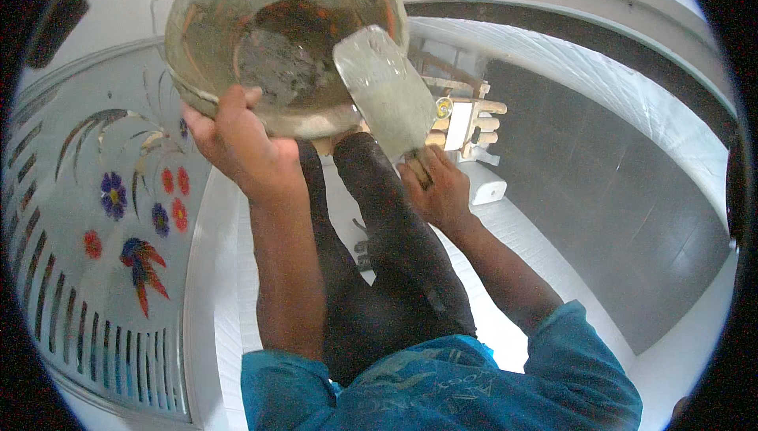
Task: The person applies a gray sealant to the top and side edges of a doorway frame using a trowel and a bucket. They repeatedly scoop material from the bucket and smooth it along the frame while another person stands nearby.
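A round basin (189, 28), its walls coated in dried grey-green residue, is held up in front of me and tilts toward me. Wet grey mortar (276, 58) lies in its bottom. My left hand (249, 143) grips the near left rim, thumb on top and fingers underneath. In my right hand (438, 194) is a trowel (387, 91) with a broad flat blade, held by its short handle. Grey mortar smears the blade, which overlaps the basin's right rim in this view. Whether blade and rim touch, I cannot tell.
On the left stands a grey panel (71, 186) with painted flowers, a bird and slots. Beyond my right hand are a wooden frame (485, 119) with light rods and a white container (487, 186). A dark grey tiled surface (584, 170) spans the right. My legs (387, 210) are below.
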### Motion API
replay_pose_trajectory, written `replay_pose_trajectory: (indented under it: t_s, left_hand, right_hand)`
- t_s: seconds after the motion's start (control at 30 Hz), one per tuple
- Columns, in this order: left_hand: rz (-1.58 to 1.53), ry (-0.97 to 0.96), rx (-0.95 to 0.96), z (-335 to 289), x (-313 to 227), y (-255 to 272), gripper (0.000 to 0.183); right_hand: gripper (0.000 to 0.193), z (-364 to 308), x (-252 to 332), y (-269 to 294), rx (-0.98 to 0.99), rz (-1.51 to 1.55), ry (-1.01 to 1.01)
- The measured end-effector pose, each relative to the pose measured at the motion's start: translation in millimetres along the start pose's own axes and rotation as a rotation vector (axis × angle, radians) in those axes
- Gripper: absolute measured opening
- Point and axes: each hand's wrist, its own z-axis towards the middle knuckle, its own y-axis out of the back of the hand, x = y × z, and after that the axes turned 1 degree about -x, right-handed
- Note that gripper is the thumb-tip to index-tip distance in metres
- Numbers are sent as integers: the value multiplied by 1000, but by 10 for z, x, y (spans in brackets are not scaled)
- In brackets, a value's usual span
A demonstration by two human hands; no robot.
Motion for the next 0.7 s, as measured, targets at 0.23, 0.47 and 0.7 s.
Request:
replay_pose_trajectory:
  t_s: [0.23, 0.47, 0.7]
  left_hand:
    - [-13, -30, -8, 333, 175, -50, 57]
    - [144, -180, 67, 204, 333, -62, 56]
    - [69, -81, 62, 189, 446, -29, 56]
  right_hand:
    - [24, -682, -268, 455, 209, 155, 44]
    - [55, 557, 41, 393, 411, 1121, -416]
    - [57, 71, -242, 509, 767, 1034, -759]
